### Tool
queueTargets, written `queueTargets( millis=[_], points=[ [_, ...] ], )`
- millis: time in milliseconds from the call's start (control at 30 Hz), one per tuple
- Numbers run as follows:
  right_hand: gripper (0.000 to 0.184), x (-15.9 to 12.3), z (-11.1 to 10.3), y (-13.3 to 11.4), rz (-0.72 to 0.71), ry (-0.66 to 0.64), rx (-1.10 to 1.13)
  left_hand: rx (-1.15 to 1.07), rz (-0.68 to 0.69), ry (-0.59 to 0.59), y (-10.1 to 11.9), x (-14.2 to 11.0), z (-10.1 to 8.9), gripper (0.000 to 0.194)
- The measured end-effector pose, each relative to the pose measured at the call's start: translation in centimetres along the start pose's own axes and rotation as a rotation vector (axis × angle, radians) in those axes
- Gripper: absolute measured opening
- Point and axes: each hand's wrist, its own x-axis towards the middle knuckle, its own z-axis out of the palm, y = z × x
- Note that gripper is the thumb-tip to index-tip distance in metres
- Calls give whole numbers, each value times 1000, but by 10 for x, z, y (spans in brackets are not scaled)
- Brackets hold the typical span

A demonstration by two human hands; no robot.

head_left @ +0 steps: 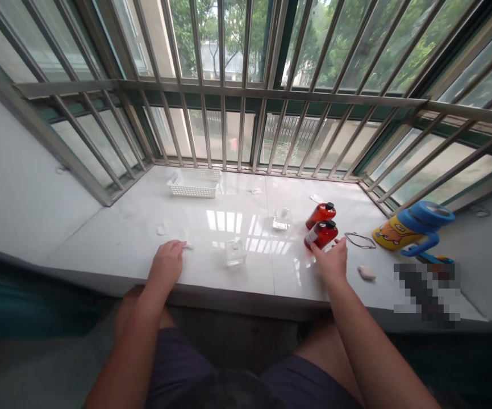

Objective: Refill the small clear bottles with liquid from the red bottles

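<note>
My right hand point(333, 260) is at the nearer of two red bottles with black caps, thumb and fingers on either side of its lower part. This nearer red bottle point(323, 234) has a pale label. Just behind it stands the other red bottle point(320, 215). On the left, my left hand point(167, 264) rests near the ledge's front edge, fingers closed together. A small white scrap point(188, 246) shows at its fingertips. Between my hands stands a clear glass container point(236, 253), and a second clear glass container point(282, 219) is farther back.
A white plastic basket point(195, 185) lies at the back left of the white ledge point(113, 250). To the right are a dark cord loop point(360, 241), a pale lump point(366, 273) and a blue-yellow bottle point(414, 227). Metal bars point(246, 91) close off the window.
</note>
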Motion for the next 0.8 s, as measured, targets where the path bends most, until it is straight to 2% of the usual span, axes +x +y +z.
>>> queueTargets(
  millis=[100,233,300,400,467,567,667,800],
  points=[
    [104,-9,-11,-1,31,103,-14,94,14,-69,-3,12,4,40],
    [85,-54,-22,-17,-235,177,5,122,10,-121,-2,28,7,26],
    [76,-76,-24,-24,-366,152,10,63,-15,-95,-4,35,6,18],
    [67,-97,-21,-29,-458,67,14,-29,-22,-59,1,40,2,17],
    [61,-102,-17,-29,-475,15,4,-169,-87,-6,15,41,-1,27],
    [53,-100,-11,-26,-483,-34,-37,-661,-283,115,54,37,-3,47],
    [46,-97,-9,-22,-474,-58,-54,-1060,-274,133,98,33,-1,47],
    [40,-97,-9,-19,-453,-66,-33,-1210,-234,115,135,34,9,42]
  ],
)
